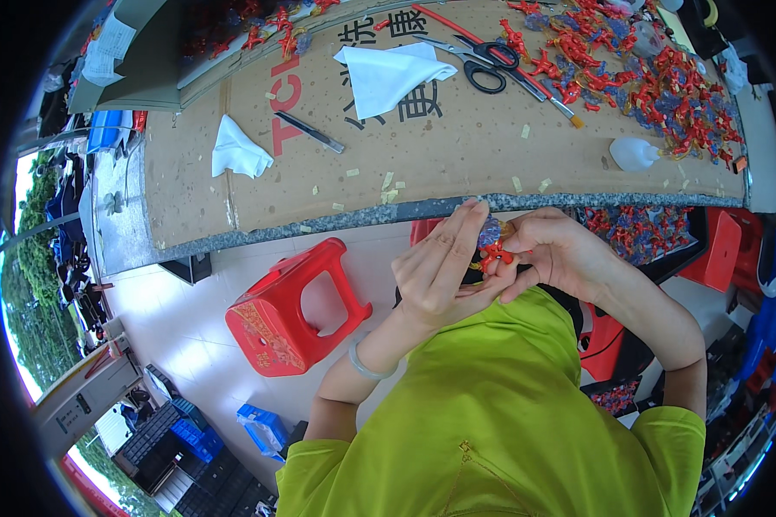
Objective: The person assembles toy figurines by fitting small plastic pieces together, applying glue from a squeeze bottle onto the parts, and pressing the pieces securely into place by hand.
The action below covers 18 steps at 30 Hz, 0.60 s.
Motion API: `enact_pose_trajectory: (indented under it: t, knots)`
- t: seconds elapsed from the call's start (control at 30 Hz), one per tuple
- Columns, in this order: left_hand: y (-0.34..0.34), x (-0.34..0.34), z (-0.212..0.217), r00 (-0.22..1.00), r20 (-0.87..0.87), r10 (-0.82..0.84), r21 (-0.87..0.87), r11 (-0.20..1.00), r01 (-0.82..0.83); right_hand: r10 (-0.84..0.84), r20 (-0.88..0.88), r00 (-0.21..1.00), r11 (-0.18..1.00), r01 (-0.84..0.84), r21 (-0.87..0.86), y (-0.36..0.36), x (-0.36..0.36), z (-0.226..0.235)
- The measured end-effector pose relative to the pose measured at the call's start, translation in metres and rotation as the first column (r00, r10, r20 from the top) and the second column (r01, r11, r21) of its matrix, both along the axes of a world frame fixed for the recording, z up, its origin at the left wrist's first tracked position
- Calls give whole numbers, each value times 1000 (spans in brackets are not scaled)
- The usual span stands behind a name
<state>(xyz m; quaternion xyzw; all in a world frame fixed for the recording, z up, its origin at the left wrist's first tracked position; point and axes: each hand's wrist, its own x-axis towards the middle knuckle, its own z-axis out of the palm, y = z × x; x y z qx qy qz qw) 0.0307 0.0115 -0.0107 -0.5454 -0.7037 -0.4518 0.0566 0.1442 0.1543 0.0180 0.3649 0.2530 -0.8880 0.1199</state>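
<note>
— Cardboard sheeting covers the long counter (pixel 457 164) up ahead, with black-handled scissors (pixel 483 59), two white cloths and a heap of small red plastic figures (pixel 664 86) spread over its far right end. Where is the piece in hand?

— Below the counter's edge, close to the chest: a small red plastic figure with a bluish clear part (pixel 494 246), pinched between both hands.

— Which hand has it?

— Both touch it. The right hand (pixel 560 254) comes in from the right, its fingers curled narrow around the piece. The left hand (pixel 444 271) stands on the other side with its fingers (pixel 457 237) held long and nearly straight, pressed flat against the piece's left face (its thumb is hidden, so I cannot tell how tight that side grips).

— And the long axis?

— Too much is covered to say. It lies right at the fingertips of both hands, the right looking the closer wrapped.

— Anything underneath?

— A red plastic stool (pixel 297 314) on the pale floor, well to the left.
</note>
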Motion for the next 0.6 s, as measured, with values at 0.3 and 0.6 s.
enact_pose_trajectory:
  t: [0.3,0.6]
  knots:
    - [1,-1,-1,1000,7,-9,12,1000,9,-9,-6,1000,1000,9,13,0,0,0]
    - [1,0,-1,1000,-8,-9,14,1000,9,0,0,1000,1000,0,25,0,-1,3]
